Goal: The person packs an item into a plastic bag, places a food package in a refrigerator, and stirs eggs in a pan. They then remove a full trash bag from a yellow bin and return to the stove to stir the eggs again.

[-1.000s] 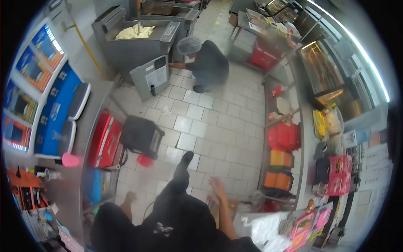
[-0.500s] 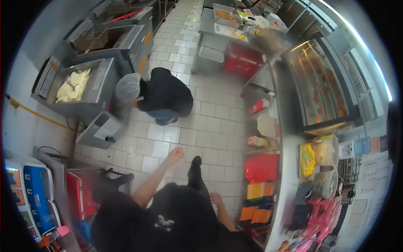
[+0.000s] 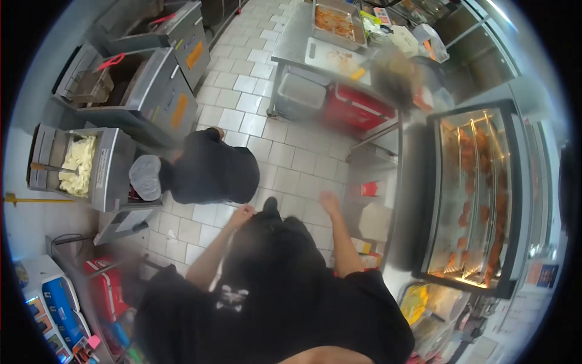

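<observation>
My left hand [image 3: 242,215] hangs in front of my body over the tiled floor, near a crouching person's back. Its fingers look loosely bent, with nothing visible in them. My right hand [image 3: 329,201] is stretched forward over the floor, left of the metal shelf unit, its fingers loosely apart and somewhat blurred. It seems to hold nothing. The crouching person [image 3: 215,167], in a dark top and hair net, leans toward the open door [image 3: 128,225] of the cabinet below a fryer-like unit. That unit holds a pale, creamy mass [image 3: 79,164] with a handled tool in it.
At left stand fryers [image 3: 136,79] with baskets. Ahead is a steel table [image 3: 291,39] with a tray of food [image 3: 336,24] and a cutting board [image 3: 330,56]. A lit display warmer [image 3: 470,200] stands at right. Red boxes [image 3: 368,189] sit on the shelf below.
My view has moved forward, bringing the crouching person and the warmer closer. My right hand has swung forward and up. The person has leaned further left, toward the cabinet.
</observation>
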Available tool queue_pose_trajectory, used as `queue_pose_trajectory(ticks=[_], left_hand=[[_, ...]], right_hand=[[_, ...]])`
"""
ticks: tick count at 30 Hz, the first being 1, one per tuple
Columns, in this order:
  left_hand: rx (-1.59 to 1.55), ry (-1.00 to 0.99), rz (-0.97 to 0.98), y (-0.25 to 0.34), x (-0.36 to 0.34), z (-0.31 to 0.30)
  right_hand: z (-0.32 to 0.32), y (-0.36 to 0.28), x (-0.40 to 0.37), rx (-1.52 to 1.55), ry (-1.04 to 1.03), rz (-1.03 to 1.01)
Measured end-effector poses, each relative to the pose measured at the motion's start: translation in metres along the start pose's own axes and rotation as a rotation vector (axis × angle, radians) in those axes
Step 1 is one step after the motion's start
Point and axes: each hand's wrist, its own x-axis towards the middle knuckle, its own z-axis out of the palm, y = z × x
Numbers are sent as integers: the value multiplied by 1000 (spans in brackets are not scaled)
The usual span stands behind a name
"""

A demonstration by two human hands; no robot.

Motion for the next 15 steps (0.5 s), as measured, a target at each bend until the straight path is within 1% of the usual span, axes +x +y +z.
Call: queue_pose_trajectory(ticks=[1,2,3,4,5,6,7,8,9,10,12,13,14,15], left_hand=[[42,-46,261,-28,55,-2],[122,-26,62,20,75,-11],[70,-26,53,37,113,-13],[-92,-37,19,69,140,-17],[-112,-53,39,99,169,-22],[-132,-70,58,126,195,-32],[-93,-81,130,153,224,-44],[-55,-97,198,177,248,-52],[-75,-82,219,195,268,-62],[-124,-36,183,212,288,-71],[-233,68,173,231,320,-91],[-249,91,94,234,323,-103],[-273,121,26,240,329,-114],[-283,142,0,240,338,-125]], right_hand=[[-6,-14,21,165,35,-28],[-11,-35,36,159,26,-16],[-19,-68,48,198,-31,4],[-26,-100,61,240,-87,22],[-29,-124,74,244,-91,23],[-31,-143,85,175,-113,-59],[-36,-155,106,105,-132,-143],[-43,-162,133,109,-130,-136],[-51,-168,167,38,-55,-234],[-67,-175,205,-39,23,-330],[-106,-201,293,38,228,-549],[-127,-215,333,156,268,-547],[-148,-249,353,224,350,-368],[-170,-291,366,4,547,-388]])
